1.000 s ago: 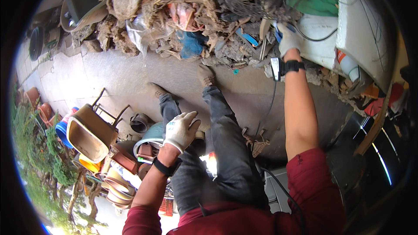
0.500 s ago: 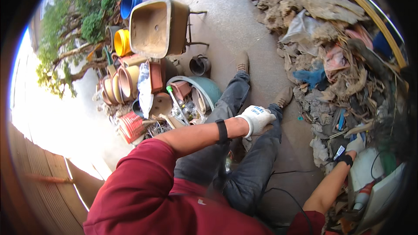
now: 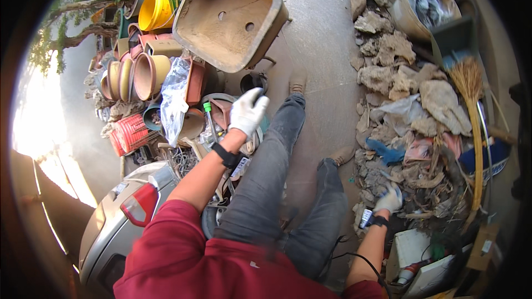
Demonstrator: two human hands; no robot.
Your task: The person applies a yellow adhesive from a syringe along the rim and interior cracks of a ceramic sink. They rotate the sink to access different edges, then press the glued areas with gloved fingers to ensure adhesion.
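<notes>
My left hand [image 3: 246, 113], in a white work glove, is raised over the cluttered teal tub with its fingers apart and nothing in them. Beneath it a green-capped stick [image 3: 209, 116] and a reddish-brown pot lie among scraps. To the right, my right hand [image 3: 389, 198], also gloved, reaches to the near edge of a heap of rough grey-brown chunks [image 3: 396, 50]. Its fingers look partly spread, with no held thing visible. Closest to it are driftwood-like scraps and a blue cloth-like piece [image 3: 386, 151]. Both wrists carry black bands.
A large rectangular brown basin [image 3: 227, 27] stands on a metal stand ahead. Clay pots [image 3: 145, 76], a yellow bucket [image 3: 157, 12] and a red ribbed basket [image 3: 130, 134] crowd the left. A vehicle's rear [image 3: 124, 227] is near left. A straw broom [image 3: 471, 111] leans along the right.
My left hand has risen from over my legs, moved left and opened out. The view has shifted, bringing the vehicle and a bin into sight. My right hand stays by the heap.
</notes>
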